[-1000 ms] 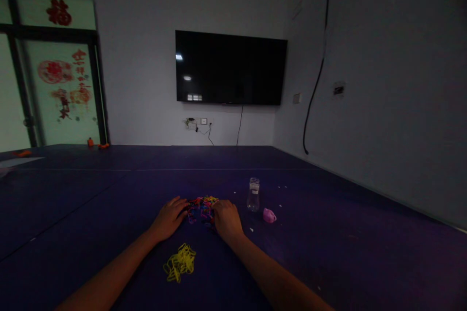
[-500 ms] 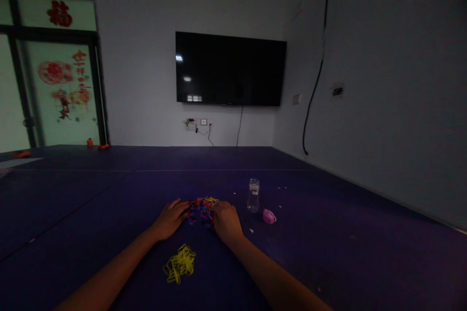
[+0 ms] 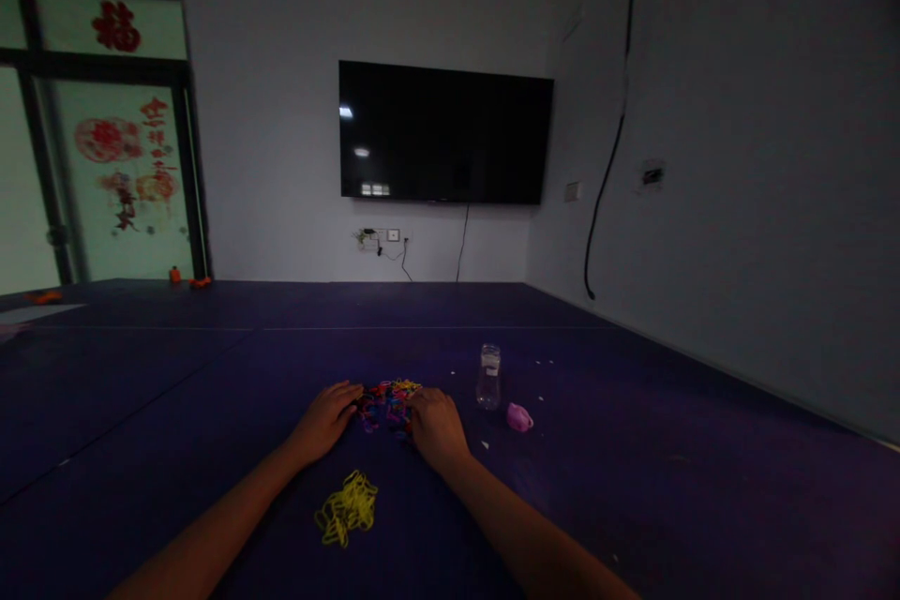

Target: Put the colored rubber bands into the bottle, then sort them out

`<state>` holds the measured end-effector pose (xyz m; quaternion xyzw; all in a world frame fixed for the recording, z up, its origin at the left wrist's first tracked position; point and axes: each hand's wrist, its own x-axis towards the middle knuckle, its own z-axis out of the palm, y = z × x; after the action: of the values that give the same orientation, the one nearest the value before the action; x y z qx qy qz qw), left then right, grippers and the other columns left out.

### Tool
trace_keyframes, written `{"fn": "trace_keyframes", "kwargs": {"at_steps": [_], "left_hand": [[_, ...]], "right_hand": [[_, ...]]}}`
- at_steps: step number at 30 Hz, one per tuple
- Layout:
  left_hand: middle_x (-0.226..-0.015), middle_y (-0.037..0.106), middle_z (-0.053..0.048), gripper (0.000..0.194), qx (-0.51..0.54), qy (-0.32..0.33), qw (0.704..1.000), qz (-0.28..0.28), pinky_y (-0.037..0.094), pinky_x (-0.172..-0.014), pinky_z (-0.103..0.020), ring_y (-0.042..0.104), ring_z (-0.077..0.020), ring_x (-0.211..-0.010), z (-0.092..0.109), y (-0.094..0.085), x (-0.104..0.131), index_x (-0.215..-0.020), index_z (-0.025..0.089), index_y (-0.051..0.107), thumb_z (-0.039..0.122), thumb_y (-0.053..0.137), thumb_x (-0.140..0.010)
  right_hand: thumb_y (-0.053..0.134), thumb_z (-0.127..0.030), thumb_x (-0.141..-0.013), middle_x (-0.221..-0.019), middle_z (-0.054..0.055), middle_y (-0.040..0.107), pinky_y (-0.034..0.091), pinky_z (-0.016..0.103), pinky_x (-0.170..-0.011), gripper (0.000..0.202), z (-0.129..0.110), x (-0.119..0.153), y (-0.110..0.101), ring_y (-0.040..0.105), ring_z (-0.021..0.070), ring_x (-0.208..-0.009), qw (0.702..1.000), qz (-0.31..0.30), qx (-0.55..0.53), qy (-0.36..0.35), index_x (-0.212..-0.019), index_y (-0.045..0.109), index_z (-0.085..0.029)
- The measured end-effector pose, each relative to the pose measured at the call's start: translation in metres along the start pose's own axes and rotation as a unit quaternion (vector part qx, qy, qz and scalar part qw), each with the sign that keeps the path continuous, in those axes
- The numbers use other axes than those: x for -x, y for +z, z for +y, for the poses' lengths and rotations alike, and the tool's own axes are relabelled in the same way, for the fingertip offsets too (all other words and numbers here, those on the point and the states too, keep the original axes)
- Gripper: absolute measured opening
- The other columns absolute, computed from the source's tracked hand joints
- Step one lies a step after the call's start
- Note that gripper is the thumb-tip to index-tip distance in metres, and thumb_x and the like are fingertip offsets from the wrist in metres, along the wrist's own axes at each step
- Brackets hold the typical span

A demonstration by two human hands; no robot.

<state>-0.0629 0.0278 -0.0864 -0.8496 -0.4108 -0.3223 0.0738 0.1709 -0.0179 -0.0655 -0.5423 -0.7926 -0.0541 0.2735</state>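
Barely anything has moved since the earlier frames: fingertips of both the left hand (image 3: pixel 324 417) and right hand (image 3: pixel 434 422) rest loosely curled, gripping nothing, on the mixed bands (image 3: pixel 385 401), apparently mid-sorting, so next likely pinching one colour toward the yellow pile (image 3: pixel 347 507) nearer the body, with the bottle (image 3: pixel 487 376) and pink cap (image 3: pixel 518 416) just right of the bands and open mat (image 3: pixel 703 450) all round.

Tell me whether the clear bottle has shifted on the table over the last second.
No. The clear bottle stands at the same spot, just left of and behind the pink cap, with the same gap between them as before.
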Motion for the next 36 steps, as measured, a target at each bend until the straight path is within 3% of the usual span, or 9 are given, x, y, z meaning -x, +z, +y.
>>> {"fn": "trace_keyframes", "kwargs": {"at_steps": [10, 20, 26, 31, 33, 36], "left_hand": [[-0.105, 0.069, -0.003, 0.029, 0.013, 0.026, 1.0, -0.011, 0.044, -0.096, -0.043, 0.058, -0.0215, -0.106, 0.01, -0.008, -0.002, -0.102, 0.024, 0.065, 0.016, 0.044, -0.084], [-0.104, 0.069, -0.009, 0.031, 0.043, -0.038, 0.998, -0.02, 0.044, -0.095, -0.043, 0.057, -0.0228, -0.108, 0.003, 0.0, -0.003, -0.102, 0.019, 0.067, 0.019, 0.042, -0.084], [-0.102, 0.069, -0.005, 0.029, 0.134, -0.07, 0.988, 0.01, 0.046, -0.092, -0.038, 0.061, -0.0187, -0.099, 0.01, -0.013, -0.005, -0.096, 0.022, 0.069, 0.029, 0.043, -0.085], [-0.088, 0.072, -0.006, 0.024, 0.202, -0.175, 0.963, 0.025, 0.049, -0.082, -0.034, 0.064, -0.0195, -0.085, 0.017, -0.029, -0.005, -0.081, 0.02, 0.072, 0.036, 0.054, -0.077], [-0.078, 0.071, -0.005, 0.025, 0.255, -0.215, 0.943, -0.009, 0.05, -0.07, -0.031, 0.064, -0.0178, -0.072, 0.021, -0.034, -0.005, -0.078, 0.018, 0.071, 0.038, 0.059, -0.073], [-0.061, 0.067, -0.002, 0.027, 0.364, -0.238, 0.894, -0.108, 0.046, -0.055, -0.026, 0.057, -0.0131, -0.054, 0.03, -0.045, -0.007, -0.076, 0.015, 0.07, 0.04, 0.066, -0.065]], "right_hand": [[0.044, -0.009, -0.081, -0.096, 0.008, 0.065, 0.037, 0.032, -0.084, 0.031, 0.0, 0.0, 0.0, 0.055, 0.0212, -0.098, 1.0, -0.005, -0.005, 0.002, -0.098, 0.066, -0.021], [0.042, -0.011, -0.083, -0.099, 0.007, 0.065, 0.036, 0.031, -0.084, 0.029, 0.001, -0.001, 0.0, 0.054, 0.0206, -0.099, 1.0, -0.024, -0.004, 0.0, -0.098, 0.066, -0.02], [0.042, -0.01, -0.083, -0.098, 0.007, 0.065, 0.036, 0.031, -0.083, 0.031, 0.0, -0.001, -0.001, 0.054, 0.0208, -0.099, 1.0, -0.021, -0.005, 0.002, -0.1, 0.066, -0.021], [0.042, -0.009, -0.083, -0.098, 0.007, 0.065, 0.035, 0.031, -0.083, 0.032, 0.0, -0.001, -0.002, 0.054, 0.0199, -0.099, 1.0, -0.021, -0.008, 0.0, -0.1, 0.066, -0.021], [0.042, -0.01, -0.083, -0.098, 0.007, 0.065, 0.036, 0.031, -0.082, 0.031, 0.0, -0.001, -0.002, 0.054, 0.0202, -0.098, 1.0, -0.02, -0.008, 0.0, -0.099, 0.066, -0.021], [0.042, -0.01, -0.082, -0.098, 0.007, 0.065, 0.036, 0.031, -0.082, 0.03, 0.0, -0.001, -0.001, 0.054, 0.0205, -0.098, 1.0, -0.016, -0.008, 0.005, -0.099, 0.066, -0.021]]}}
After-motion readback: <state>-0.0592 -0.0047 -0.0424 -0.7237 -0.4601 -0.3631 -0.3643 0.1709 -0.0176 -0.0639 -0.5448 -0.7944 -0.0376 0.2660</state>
